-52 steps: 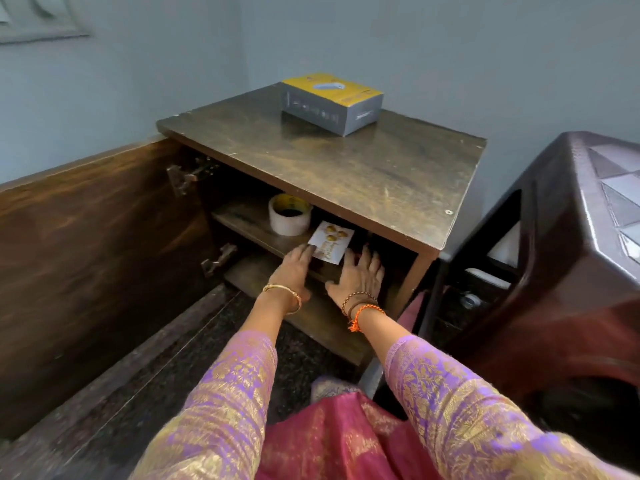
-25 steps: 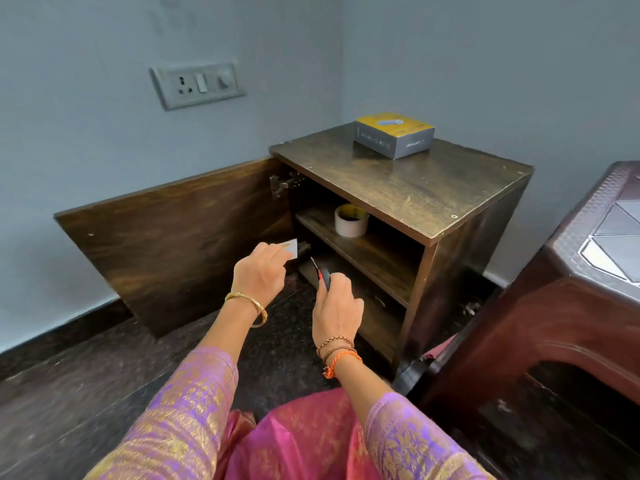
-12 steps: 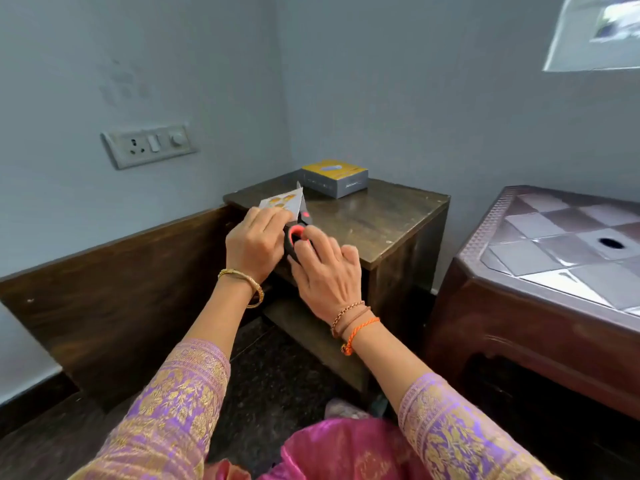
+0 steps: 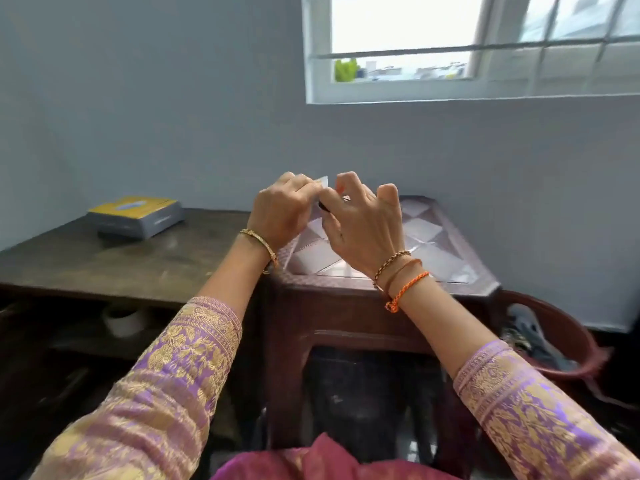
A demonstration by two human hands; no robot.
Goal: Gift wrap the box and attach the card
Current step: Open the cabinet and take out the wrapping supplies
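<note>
Both hands are raised together at the centre of the view. The left hand has its fingers curled and pinches the card, of which only a pale corner shows above the knuckles. The right hand touches the left, its fingers curled round a small dark object with a spot of red near the fingertips; what the object is cannot be told, as the hand hides most of it. A gold bangle sits on the left wrist, beaded and orange thread bracelets on the right.

Beneath the hands, toward 4 o'clock, stands a dark brown plastic table with a diamond-patterned top. At 9 o'clock from the hands is a wooden cabinet; the box, yellow on top with grey sides, lies unwrapped on its far left corner. A roll of tape stands on the shelf below, at 8 o'clock. A window fills the wall at 1 o'clock, and a reddish tub sits at 4 o'clock beside the table.
</note>
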